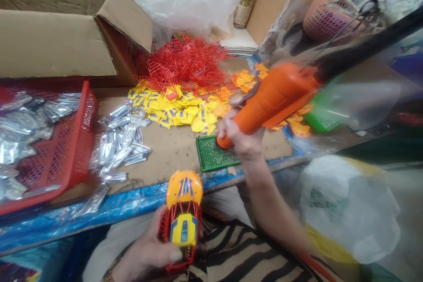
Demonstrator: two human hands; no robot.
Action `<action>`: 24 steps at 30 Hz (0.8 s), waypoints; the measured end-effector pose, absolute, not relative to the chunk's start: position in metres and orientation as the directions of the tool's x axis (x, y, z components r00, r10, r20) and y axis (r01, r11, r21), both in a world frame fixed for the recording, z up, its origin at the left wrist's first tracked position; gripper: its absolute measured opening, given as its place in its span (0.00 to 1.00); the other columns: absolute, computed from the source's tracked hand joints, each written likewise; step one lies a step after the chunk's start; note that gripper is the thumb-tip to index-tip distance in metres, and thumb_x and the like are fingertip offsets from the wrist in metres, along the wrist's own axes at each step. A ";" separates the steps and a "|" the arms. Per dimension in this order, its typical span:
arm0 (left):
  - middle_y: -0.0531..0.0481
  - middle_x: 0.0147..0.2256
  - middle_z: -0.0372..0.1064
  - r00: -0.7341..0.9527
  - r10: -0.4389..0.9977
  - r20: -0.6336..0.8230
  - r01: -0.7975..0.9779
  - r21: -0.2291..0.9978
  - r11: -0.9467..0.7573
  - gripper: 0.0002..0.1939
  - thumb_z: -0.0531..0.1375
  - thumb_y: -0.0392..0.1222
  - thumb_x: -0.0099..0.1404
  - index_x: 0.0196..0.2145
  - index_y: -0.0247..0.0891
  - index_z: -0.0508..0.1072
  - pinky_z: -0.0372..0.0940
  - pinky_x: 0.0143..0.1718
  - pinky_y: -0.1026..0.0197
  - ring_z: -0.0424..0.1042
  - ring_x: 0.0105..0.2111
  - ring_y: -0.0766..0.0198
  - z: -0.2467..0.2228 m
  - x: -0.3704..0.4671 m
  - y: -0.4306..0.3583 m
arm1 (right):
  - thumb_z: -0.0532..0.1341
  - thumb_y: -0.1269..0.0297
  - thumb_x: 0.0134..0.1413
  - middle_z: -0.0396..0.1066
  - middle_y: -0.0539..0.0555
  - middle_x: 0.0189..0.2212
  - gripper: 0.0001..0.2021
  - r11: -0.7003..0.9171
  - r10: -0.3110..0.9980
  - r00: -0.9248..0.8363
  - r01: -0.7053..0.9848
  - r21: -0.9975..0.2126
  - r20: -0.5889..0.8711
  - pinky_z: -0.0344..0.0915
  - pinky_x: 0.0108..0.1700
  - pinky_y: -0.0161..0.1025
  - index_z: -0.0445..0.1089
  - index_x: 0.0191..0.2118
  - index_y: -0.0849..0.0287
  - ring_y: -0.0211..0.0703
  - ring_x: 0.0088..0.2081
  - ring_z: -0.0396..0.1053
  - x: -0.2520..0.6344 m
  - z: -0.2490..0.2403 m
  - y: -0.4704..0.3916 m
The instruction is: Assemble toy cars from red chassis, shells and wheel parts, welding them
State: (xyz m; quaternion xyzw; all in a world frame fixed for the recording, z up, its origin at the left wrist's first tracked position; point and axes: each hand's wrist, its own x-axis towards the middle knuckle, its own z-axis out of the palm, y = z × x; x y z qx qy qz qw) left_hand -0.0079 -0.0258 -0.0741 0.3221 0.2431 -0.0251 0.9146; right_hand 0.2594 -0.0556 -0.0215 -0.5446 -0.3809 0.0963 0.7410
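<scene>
My left hand (150, 246) is closed around a toy car (184, 224) near my lap, the thumb lying over its side. The car has an orange hood, a red cage frame and a yellow roof panel. My right hand (243, 139) grips an orange power screwdriver (276, 97) that hangs from a coiled spring. Its lower end points down into a small green tray (205, 158) holding tiny dark pieces, likely screws. The tool's tip is hidden inside the tray area.
Behind the tray lie yellow panels (178, 108), red frames (188, 64) and orange hoods (244, 80). Silver packets (124, 139) lie beside a red basket (77, 141) on the left. A cardboard box (53, 46) stands at the back left, and a white bag (350, 207) is at the right.
</scene>
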 end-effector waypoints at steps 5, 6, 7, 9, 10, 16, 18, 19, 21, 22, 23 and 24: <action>0.53 0.42 0.78 0.855 0.176 -0.488 0.155 0.564 0.811 0.30 0.58 0.40 0.52 0.55 0.45 0.70 0.62 0.44 0.42 0.65 0.53 0.37 -0.075 -0.008 -0.030 | 0.63 0.70 0.49 0.63 0.43 0.24 0.19 0.453 0.552 0.694 0.216 -0.865 0.462 0.66 0.27 0.38 0.60 0.46 0.55 0.33 0.22 0.63 0.257 -0.019 -0.054; 0.53 0.42 0.78 0.854 0.200 -0.480 0.140 0.584 0.800 0.30 0.56 0.40 0.53 0.55 0.43 0.70 0.62 0.44 0.42 0.64 0.53 0.38 -0.073 -0.006 -0.030 | 0.63 0.70 0.48 0.63 0.42 0.24 0.20 0.463 0.551 0.694 0.208 -0.862 0.463 0.65 0.27 0.38 0.59 0.48 0.54 0.33 0.22 0.63 0.256 -0.019 -0.054; 0.53 0.42 0.78 0.855 0.219 -0.469 0.125 0.598 0.792 0.28 0.54 0.40 0.54 0.54 0.40 0.71 0.62 0.44 0.43 0.64 0.53 0.38 -0.070 -0.004 -0.029 | 0.64 0.70 0.48 0.63 0.42 0.24 0.22 0.466 0.550 0.694 0.206 -0.860 0.465 0.66 0.27 0.38 0.59 0.49 0.54 0.33 0.22 0.64 0.256 -0.018 -0.054; 0.50 0.43 0.78 0.860 0.211 -0.464 0.108 0.570 0.815 0.24 0.56 0.42 0.57 0.51 0.38 0.74 0.66 0.43 0.47 0.66 0.53 0.39 -0.062 0.001 -0.026 | 0.64 0.70 0.48 0.63 0.42 0.25 0.23 0.461 0.542 0.702 0.211 -0.862 0.462 0.66 0.28 0.39 0.59 0.50 0.54 0.34 0.22 0.64 0.255 -0.017 -0.053; 0.47 0.43 0.78 0.860 0.201 -0.469 0.100 0.540 0.836 0.22 0.59 0.43 0.57 0.49 0.37 0.76 0.68 0.42 0.50 0.68 0.52 0.39 -0.057 0.004 -0.024 | 0.64 0.70 0.48 0.63 0.42 0.25 0.23 0.455 0.536 0.707 0.217 -0.863 0.461 0.66 0.28 0.39 0.59 0.50 0.54 0.34 0.22 0.64 0.255 -0.017 -0.054; 0.38 0.39 0.79 0.776 0.224 -0.590 0.067 0.430 0.900 0.25 0.70 0.43 0.52 0.48 0.35 0.74 0.76 0.34 0.54 0.77 0.43 0.40 -0.041 0.016 -0.014 | 0.64 0.65 0.48 0.63 0.43 0.25 0.16 0.429 0.514 0.713 0.268 -0.863 0.477 0.68 0.32 0.40 0.60 0.42 0.55 0.34 0.24 0.64 0.257 -0.018 -0.055; 0.38 0.39 0.79 0.753 0.249 -0.609 0.068 0.448 0.891 0.27 0.71 0.43 0.51 0.48 0.34 0.72 0.76 0.33 0.53 0.78 0.40 0.41 -0.041 0.019 -0.013 | 0.65 0.63 0.49 0.63 0.43 0.24 0.14 0.453 0.513 0.705 0.263 -0.852 0.490 0.69 0.31 0.40 0.61 0.40 0.55 0.33 0.23 0.64 0.258 -0.016 -0.056; 0.37 0.38 0.79 0.743 0.265 -0.615 0.065 0.461 0.885 0.26 0.71 0.43 0.51 0.47 0.33 0.72 0.76 0.35 0.53 0.79 0.39 0.43 -0.041 0.021 -0.013 | 0.66 0.62 0.49 0.63 0.43 0.24 0.14 0.460 0.515 0.704 0.254 -0.851 0.489 0.69 0.31 0.39 0.61 0.40 0.55 0.34 0.23 0.64 0.258 -0.014 -0.057; 0.35 0.38 0.79 0.727 0.310 -0.612 0.036 0.486 0.873 0.25 0.71 0.42 0.51 0.46 0.30 0.73 0.76 0.40 0.54 0.79 0.38 0.45 -0.042 0.026 -0.012 | 0.66 0.62 0.50 0.63 0.43 0.25 0.14 0.479 0.520 0.705 0.226 -0.848 0.482 0.68 0.28 0.38 0.61 0.40 0.54 0.33 0.22 0.64 0.256 -0.007 -0.059; 0.35 0.38 0.79 0.723 0.334 -0.605 0.013 0.496 0.868 0.25 0.71 0.42 0.51 0.45 0.29 0.73 0.76 0.41 0.54 0.79 0.38 0.46 -0.042 0.029 -0.012 | 0.66 0.62 0.51 0.63 0.43 0.25 0.13 0.498 0.526 0.700 0.207 -0.842 0.483 0.68 0.27 0.38 0.62 0.41 0.53 0.33 0.21 0.64 0.254 -0.003 -0.060; 0.35 0.38 0.79 0.724 0.351 -0.594 -0.011 0.498 0.867 0.24 0.71 0.41 0.51 0.44 0.28 0.74 0.76 0.41 0.54 0.79 0.37 0.46 -0.043 0.032 -0.012 | 0.65 0.63 0.52 0.63 0.43 0.24 0.13 0.524 0.531 0.694 0.183 -0.832 0.487 0.68 0.26 0.37 0.62 0.40 0.53 0.33 0.21 0.64 0.252 0.003 -0.062; 0.35 0.38 0.79 0.727 0.362 -0.584 -0.037 0.493 0.869 0.24 0.71 0.40 0.51 0.44 0.28 0.74 0.76 0.40 0.54 0.79 0.37 0.47 -0.044 0.035 -0.011 | 0.65 0.65 0.52 0.62 0.43 0.24 0.12 0.554 0.532 0.690 0.155 -0.818 0.491 0.68 0.26 0.37 0.63 0.40 0.53 0.33 0.20 0.64 0.249 0.010 -0.064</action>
